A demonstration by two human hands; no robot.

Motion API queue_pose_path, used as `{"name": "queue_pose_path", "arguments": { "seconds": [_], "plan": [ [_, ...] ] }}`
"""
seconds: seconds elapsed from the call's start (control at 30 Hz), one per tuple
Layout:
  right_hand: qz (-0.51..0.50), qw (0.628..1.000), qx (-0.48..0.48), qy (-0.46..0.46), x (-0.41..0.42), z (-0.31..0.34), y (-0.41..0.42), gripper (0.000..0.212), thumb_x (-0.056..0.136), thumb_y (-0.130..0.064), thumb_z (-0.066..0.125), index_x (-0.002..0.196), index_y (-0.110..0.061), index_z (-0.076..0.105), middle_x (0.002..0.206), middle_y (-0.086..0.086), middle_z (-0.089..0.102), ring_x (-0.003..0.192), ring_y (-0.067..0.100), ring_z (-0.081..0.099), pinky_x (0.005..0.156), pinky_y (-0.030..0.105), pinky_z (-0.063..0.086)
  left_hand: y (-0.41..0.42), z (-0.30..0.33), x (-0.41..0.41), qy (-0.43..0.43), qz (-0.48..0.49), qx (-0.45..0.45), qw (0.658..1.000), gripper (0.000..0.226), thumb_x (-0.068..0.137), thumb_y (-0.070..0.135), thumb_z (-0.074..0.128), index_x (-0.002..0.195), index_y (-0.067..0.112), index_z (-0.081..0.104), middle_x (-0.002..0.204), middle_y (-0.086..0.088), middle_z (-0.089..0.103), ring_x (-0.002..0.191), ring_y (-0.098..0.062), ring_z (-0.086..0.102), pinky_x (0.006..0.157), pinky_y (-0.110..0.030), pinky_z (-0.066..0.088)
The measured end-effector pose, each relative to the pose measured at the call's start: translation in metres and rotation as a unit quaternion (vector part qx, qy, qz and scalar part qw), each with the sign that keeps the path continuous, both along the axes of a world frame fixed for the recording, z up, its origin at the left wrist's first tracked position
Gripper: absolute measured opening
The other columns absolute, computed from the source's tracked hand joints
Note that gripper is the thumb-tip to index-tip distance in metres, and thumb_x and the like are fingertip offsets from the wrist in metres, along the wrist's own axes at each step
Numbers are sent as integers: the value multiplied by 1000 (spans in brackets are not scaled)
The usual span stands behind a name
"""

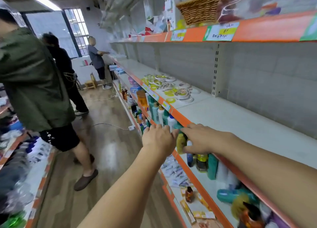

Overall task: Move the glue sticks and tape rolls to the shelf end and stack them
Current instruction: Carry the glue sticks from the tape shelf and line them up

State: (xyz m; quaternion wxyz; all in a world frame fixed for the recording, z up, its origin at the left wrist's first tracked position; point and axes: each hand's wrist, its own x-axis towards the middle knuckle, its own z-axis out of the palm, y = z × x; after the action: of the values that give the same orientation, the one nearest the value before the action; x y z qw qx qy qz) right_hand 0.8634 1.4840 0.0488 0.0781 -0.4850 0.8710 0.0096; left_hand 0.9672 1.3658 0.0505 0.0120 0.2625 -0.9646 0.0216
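We reach out mid-frame, left hand and right hand both loose and empty by the shelf edge. The tape rolls lie farther up-frame; we should gather them in small, flat piles.

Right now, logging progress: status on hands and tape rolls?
Left hand, right hand open, empty. Round white tape rolls unmoved on pale shelf. Path clear.

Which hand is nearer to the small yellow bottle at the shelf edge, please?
The right hand: its fingers and thumb reach around the yellow bottle, seemingly touching it. The left hand is just to the bottle's left, fingertips near its top.
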Motion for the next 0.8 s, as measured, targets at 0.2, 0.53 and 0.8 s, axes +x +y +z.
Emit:
{"name": "queue_pose_path", "arguments": {
  "seconds": [0.2,0.53,0.8],
  "plan": [
    [0,999,32,4,-48,-6,-71,68,82,-57,62,138,-23,42,134,6,40,127,30,41,101,42,43,-71,-11,-42,7,12,18,1000,62,102,55,15,134,14,49,136,-11,52,129,-31,44,106,-43,33],
    [-51,998,29,-11,-125,-19,-194,80,84,-59,61,148,-21,33,147,9,33,132,30,38,105,45,41,-202,-18,-129,-20,-32,16,999,62,103,54,15,133,13,49,137,-13,52,128,-32,45,107,-46,34],
    [-100,995,-5,-24,-170,-19,-275,78,85,-57,61,149,-23,32,143,10,37,129,32,41,101,47,43,-293,-12,-192,-29,-91,5,995,61,103,54,17,136,13,46,139,-14,49,130,-33,43,107,-46,33]
  ]
}}
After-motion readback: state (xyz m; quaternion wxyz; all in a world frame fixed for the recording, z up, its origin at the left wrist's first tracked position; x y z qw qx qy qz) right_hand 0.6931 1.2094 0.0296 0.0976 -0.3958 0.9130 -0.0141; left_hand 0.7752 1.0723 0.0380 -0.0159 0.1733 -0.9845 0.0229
